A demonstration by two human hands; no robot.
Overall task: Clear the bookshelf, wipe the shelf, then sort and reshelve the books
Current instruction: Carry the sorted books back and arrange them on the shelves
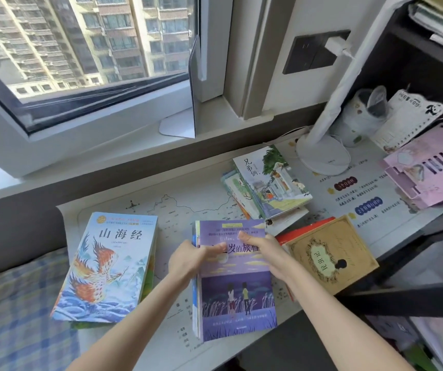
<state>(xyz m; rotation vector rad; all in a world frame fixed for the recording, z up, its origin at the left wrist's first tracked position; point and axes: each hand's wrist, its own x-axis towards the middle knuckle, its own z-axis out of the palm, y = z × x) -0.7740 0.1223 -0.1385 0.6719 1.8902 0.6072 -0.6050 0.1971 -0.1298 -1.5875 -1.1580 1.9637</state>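
Four groups of books were laid on the bench (124, 183), over a white map sheet (183, 210) that covered the bench top. A purple book (237, 295) topped the near centre stack. The left hand (188, 259) was closed on the far left edge of that stack, thumb on the purple cover and fingers wrapped around the spine side. The right hand (264, 250) was laid on the far part of the purple cover, thumb on top; whether the fingers gripped the right edge could not be told.

A blue book (102, 266) with a phoenix cover was located at the near left, on top of another book of which only a green edge showed. A tan book (332, 255) was located just right of the purple stack, over a red book (303, 231). A green-and-white book (271, 180) topped the far stack, tilted and fanned over several others.

A white lamp base (323, 156) was located at the far right of the bench, with the lamp stem rising toward the upper right. A pink holder (426, 172) was placed right of the lamp base. A cup (362, 116) and a spiral notepad (407, 116) were seen behind it in the dark shelf (402, 44). A white bookend (185, 116) stood upright on the window sill (94, 140). A checked blue cloth (19, 317) was visible at the near left, beside the bench.
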